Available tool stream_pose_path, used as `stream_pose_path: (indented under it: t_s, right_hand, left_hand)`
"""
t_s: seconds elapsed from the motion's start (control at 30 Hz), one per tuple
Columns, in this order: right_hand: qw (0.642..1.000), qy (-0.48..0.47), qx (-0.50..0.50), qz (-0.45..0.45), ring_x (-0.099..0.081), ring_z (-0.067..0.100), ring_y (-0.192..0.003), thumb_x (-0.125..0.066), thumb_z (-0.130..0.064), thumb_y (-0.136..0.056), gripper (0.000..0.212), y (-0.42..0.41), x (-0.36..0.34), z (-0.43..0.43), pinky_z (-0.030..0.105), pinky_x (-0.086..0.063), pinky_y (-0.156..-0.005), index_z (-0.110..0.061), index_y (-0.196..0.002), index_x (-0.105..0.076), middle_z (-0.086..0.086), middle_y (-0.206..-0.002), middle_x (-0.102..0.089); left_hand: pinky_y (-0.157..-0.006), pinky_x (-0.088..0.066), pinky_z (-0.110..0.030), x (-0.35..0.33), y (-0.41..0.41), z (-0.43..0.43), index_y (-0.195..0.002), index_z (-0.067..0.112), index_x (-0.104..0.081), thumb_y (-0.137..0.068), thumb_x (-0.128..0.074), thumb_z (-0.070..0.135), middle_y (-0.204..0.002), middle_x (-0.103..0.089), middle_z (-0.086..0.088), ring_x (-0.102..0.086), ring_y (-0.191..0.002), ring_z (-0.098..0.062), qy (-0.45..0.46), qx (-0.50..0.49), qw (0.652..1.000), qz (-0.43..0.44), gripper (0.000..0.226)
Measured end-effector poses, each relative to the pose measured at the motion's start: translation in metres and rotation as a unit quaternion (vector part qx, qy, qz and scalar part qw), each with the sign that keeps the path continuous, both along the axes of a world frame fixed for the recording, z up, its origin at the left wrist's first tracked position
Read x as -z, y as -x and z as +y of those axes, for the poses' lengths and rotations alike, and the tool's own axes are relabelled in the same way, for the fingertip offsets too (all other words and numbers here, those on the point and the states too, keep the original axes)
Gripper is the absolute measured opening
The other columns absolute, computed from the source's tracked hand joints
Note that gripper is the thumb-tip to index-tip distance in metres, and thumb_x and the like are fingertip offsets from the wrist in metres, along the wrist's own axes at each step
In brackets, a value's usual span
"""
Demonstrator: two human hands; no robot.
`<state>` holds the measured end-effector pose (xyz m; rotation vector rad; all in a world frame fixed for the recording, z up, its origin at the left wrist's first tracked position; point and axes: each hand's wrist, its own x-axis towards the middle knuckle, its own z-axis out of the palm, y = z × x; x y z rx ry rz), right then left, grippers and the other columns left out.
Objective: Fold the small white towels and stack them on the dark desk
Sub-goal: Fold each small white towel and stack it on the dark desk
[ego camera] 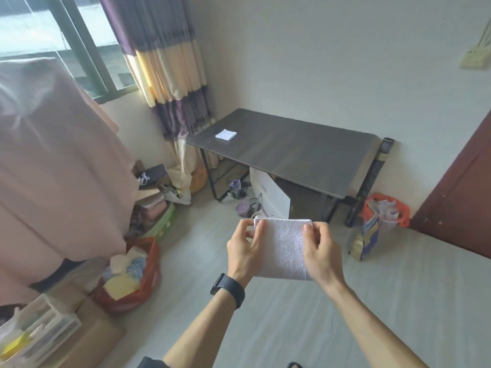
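Observation:
I hold a small white towel [285, 248] in mid-air in front of me, folded into a narrow band. My left hand [244, 251] pinches its left edge near the top. Its right edge is pinched by my right hand [322, 253], thumb on the front. Ahead stands the dark desk [305, 155], well beyond the hands. One folded white towel [225, 134] lies flat on the desk near its far left corner.
A red bin [386, 211] and a printed bag [365, 239] stand right of the desk. Boxes and small items sit under it. At left hang pink cloth [53, 168], with a red bag [130, 277] and clutter below. A brown door [462, 203] is at right.

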<state>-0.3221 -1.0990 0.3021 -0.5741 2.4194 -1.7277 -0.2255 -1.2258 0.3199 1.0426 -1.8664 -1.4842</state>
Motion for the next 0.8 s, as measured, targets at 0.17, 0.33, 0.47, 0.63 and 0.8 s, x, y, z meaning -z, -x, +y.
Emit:
stream_pose_path:
  t_s: [0.17, 0.33, 0.47, 0.63, 0.8]
  right_hand:
    - [0.999, 0.009, -0.048, -0.012, -0.058, -0.002, -0.080, -0.052, -0.032, -0.100, 0.014, 0.072, -0.002, -0.094, 0.008, -0.040, -0.064, -0.021, -0.094, -0.057, -0.008, -0.085, -0.066]
    - [0.996, -0.003, -0.093, -0.010, -0.058, 0.004, -0.068, -0.053, -0.033, -0.100, 0.012, 0.123, 0.002, -0.185, 0.012, -0.038, -0.058, -0.031, -0.088, -0.054, -0.014, -0.076, -0.062]
    - [0.993, -0.004, -0.119, -0.024, -0.058, 0.005, -0.066, -0.054, -0.035, -0.099, 0.013, 0.161, 0.013, -0.262, 0.010, -0.039, -0.057, -0.035, -0.086, -0.053, -0.025, -0.080, -0.062]
    - [0.995, 0.000, -0.094, -0.037, -0.059, 0.003, -0.072, -0.056, -0.031, -0.099, 0.009, 0.207, 0.035, -0.368, 0.011, -0.041, -0.059, -0.027, -0.090, -0.057, -0.010, -0.073, -0.062]
    - [0.996, -0.029, -0.052, -0.068, -0.058, 0.001, -0.077, -0.054, -0.036, -0.099, 0.011, 0.252, 0.059, -0.456, 0.023, -0.043, -0.066, -0.027, -0.094, -0.057, -0.007, -0.076, -0.063]
  left_hand:
    - [-0.051, -0.039, -0.015, -0.001, 0.063, -0.085, -0.082, 0.027, -0.061, -0.093, -0.060, 0.048, -0.060, -0.052, 0.013, -0.050, -0.056, -0.005, -0.001, -0.055, 0.999, -0.002, 0.024]
    - [-0.058, -0.041, -0.025, 0.010, 0.108, -0.170, -0.082, 0.028, -0.061, -0.093, -0.059, 0.050, -0.059, -0.050, 0.012, -0.049, -0.058, -0.007, -0.008, -0.103, 0.994, -0.020, 0.024]
    - [-0.060, -0.041, -0.027, 0.027, 0.143, -0.244, -0.083, 0.027, -0.062, -0.092, -0.057, 0.050, -0.063, -0.052, 0.008, -0.049, -0.059, -0.009, -0.014, -0.117, 0.993, -0.031, 0.024]
    - [-0.054, -0.036, -0.024, 0.050, 0.190, -0.352, -0.083, 0.025, -0.061, -0.093, -0.057, 0.048, -0.058, -0.045, 0.012, -0.042, -0.053, -0.005, -0.022, -0.100, 0.994, -0.046, 0.025]
    - [-0.053, -0.034, -0.023, 0.070, 0.240, -0.448, -0.085, 0.024, -0.061, -0.093, -0.056, 0.050, -0.063, -0.044, 0.006, -0.041, -0.056, -0.008, -0.042, -0.050, 0.995, -0.079, 0.027]
